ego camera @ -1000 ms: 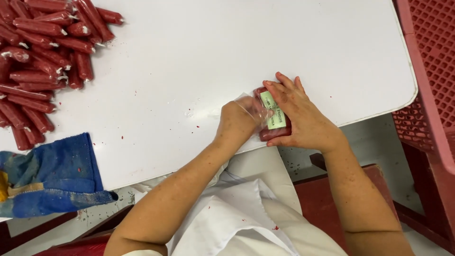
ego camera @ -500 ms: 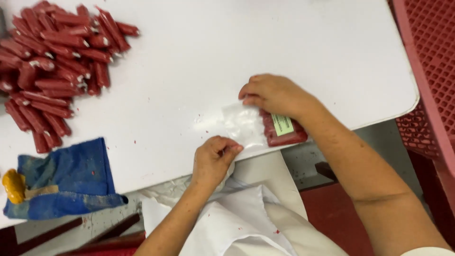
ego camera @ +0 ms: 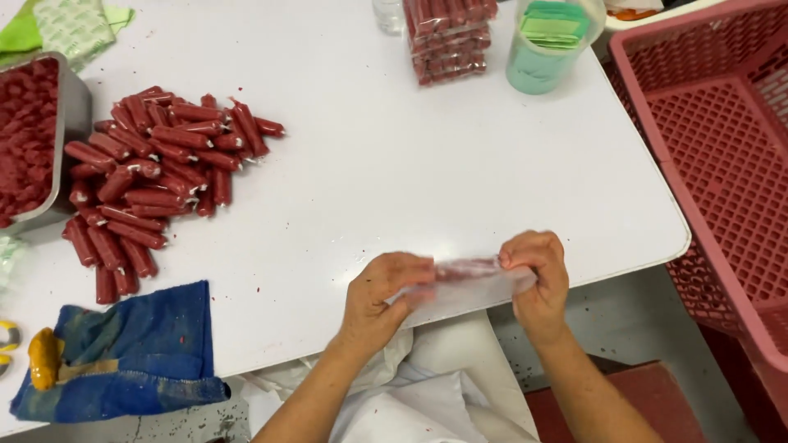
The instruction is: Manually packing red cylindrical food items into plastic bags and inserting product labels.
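Both hands grip one clear bag of red sausages (ego camera: 464, 279) at the desk's (ego camera: 394, 180) near edge, low in the frame: left hand (ego camera: 382, 299) pinching one end, right hand (ego camera: 538, 275) the other. Judging by the stretched, blurred plastic, the pack is being closed or turned. Loose sausages (ego camera: 156, 176) lie upper left, a pink crate (ego camera: 722, 164) at right.

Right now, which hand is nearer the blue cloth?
Left. The left hand grips the clear bag just right of the blue cloth; the right hand holds the bag's far end.
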